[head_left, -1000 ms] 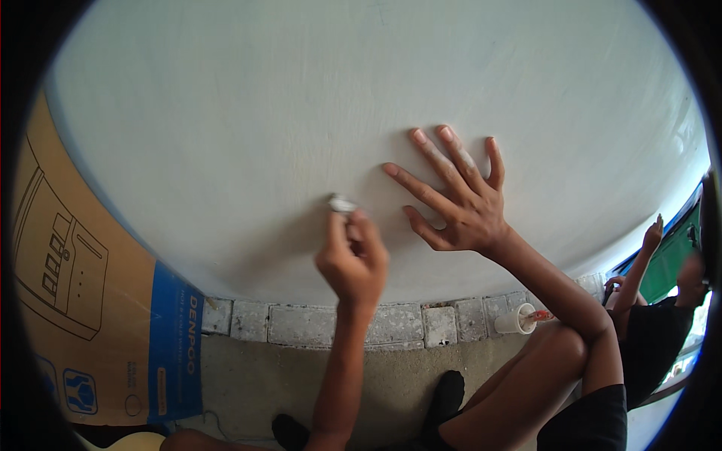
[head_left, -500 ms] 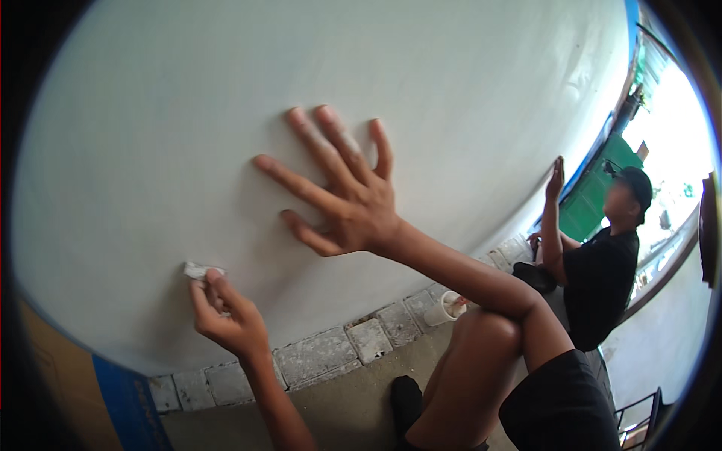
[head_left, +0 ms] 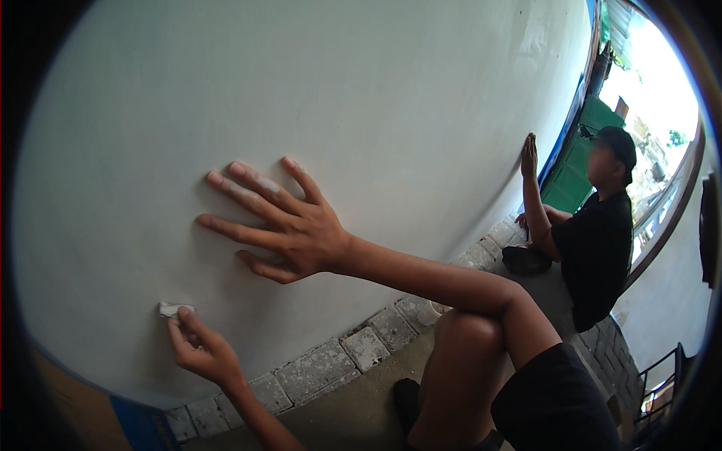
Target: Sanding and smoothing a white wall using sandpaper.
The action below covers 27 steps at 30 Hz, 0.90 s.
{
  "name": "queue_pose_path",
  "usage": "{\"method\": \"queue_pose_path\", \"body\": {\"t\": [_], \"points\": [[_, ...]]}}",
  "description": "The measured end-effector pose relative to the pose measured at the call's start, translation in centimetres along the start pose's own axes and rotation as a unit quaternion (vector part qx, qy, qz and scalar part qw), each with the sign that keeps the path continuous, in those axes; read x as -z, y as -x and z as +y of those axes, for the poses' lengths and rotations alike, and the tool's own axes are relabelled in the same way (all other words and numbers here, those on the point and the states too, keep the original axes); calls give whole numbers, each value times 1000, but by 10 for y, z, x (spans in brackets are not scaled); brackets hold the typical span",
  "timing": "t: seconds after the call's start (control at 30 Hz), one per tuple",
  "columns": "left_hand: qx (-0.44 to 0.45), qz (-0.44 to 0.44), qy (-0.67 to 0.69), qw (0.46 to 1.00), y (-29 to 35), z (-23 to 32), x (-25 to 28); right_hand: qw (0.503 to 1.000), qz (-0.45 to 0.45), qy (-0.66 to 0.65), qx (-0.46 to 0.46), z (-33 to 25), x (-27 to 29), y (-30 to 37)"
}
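Note:
My left hand (head_left: 203, 347) pinches a small folded whitish piece (head_left: 177, 310) between thumb and fingers, close to the lower part of a smooth pale wall (head_left: 421, 98). Whether that piece touches the wall I cannot tell. Higher up and to the right, my right hand (head_left: 289, 233) lies against the wall, palm toward it and fingers spread wide. White dust or paste coats some of its fingers. My right forearm stretches across above my bent knee (head_left: 466, 353).
Grey paving blocks (head_left: 316, 370) run along the wall's foot. A white cup (head_left: 430, 312) stands partly hidden behind my knee. At right, a person in black (head_left: 598, 240) sits with one hand raised to the wall. Brown and blue material (head_left: 139, 422) is lower left; a black metal frame (head_left: 662, 383) stands lower right.
My right hand has slid left and down over the wall, fingers still spread. My left hand, still pinching the whitish piece, is lower and further left. The view has shifted slightly.

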<state>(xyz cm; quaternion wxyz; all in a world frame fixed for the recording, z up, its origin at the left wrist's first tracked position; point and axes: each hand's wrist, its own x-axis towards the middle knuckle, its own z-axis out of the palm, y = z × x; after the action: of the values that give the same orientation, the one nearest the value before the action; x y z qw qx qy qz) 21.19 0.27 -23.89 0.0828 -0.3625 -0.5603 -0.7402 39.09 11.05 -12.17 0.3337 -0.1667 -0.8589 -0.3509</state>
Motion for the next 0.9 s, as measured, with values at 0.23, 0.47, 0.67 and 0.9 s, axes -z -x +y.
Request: {"method": "queue_pose_path", "body": {"t": [0.23,0.47,0.67,0.9], "points": [[-141,-63,-36,987,-16,38,-9,994,70,-24,-82,30,30,-26],[-414,35,-154,897,-184,113,-1,956,243,7,-167,84,78,-105],[-476,59,-253,840,-249,163,-8,899,385,-24,-209,98,92,-183],[-452,53,-219,863,-260,156,0,904,379,3,-195,89,85,-176]]}}
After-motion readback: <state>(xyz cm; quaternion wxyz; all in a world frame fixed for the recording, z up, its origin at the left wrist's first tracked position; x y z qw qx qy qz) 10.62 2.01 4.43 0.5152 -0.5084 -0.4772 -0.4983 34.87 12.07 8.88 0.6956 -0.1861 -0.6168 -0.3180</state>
